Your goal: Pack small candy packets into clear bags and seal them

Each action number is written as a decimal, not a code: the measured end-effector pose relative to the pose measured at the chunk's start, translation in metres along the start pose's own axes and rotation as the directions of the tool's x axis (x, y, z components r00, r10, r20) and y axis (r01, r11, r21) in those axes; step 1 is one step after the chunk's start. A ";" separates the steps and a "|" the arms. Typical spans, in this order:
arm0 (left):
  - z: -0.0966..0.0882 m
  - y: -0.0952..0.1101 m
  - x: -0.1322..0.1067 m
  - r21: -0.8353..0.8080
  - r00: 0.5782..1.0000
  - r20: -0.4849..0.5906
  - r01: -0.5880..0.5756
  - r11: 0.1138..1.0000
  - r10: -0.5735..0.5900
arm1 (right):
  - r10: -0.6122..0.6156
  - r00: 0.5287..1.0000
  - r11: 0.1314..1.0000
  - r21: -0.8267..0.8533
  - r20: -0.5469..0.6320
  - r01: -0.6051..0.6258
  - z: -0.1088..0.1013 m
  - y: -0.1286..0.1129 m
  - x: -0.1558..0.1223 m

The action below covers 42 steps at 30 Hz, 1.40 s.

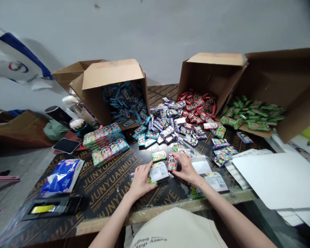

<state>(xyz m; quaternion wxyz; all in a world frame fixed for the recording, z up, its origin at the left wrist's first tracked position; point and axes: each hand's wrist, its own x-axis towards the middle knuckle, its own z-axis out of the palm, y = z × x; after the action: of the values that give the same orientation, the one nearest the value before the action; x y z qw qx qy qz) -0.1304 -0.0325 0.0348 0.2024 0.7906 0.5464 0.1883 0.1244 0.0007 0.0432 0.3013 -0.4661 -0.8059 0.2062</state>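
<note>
The left hand (140, 178) is low over the bench (105, 196), with its fingers spread at the left end of a flat printed packet (160, 172). They touch it, but it is hard to tell if they pinch it or just press it down. The right hand (185, 168) has its thumb and fingers around a small red pack (172, 162) — the pack is between the two hands, by the right end of the printed packet. Whether it touches the bench cannot be told.

A second printed packet (214, 182) lies to the right of the right fingers, by that arm. Just past the left fingertips lies a yellow-green pack (159, 156).

The step in hand looks like setting small packs straight beside the printed packet. The next move seems to call for a soft, steady hold on the red pack, with the left fingers keeping the packet still.

Farther out, neat stacks of packs (110, 151) stand to the left of the left fingers, and loose purple packs (222, 151) lie to the right of the right ones. Straight ahead is a big purple heap (165, 120). Past that are cardboard boxes (113, 70) — with blue packs (124, 100), red packs (200, 105) and green packs (255, 113) in them.
</note>
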 end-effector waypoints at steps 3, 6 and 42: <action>-0.004 0.001 -0.003 -0.056 1.000 -0.025 -0.007 0.998 0.006 | -0.018 0.994 0.992 0.127 0.106 0.005 -0.005 -0.006 -0.002; -0.010 0.003 -0.004 -0.112 0.999 -0.010 -0.046 0.993 0.045 | -0.069 0.973 0.975 0.223 0.221 0.018 -0.010 -0.008 0.000; -0.002 0.060 0.018 -0.891 0.890 0.222 0.351 0.287 -0.399 | -0.164 0.986 0.971 0.181 0.024 0.157 0.006 -0.053 0.014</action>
<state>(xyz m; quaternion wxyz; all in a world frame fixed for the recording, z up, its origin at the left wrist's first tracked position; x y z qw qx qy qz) -0.0784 -0.0346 0.0692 0.6286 0.3908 0.5240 0.4213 0.0820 -0.0126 0.0754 0.3419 -0.3662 -0.8250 0.2614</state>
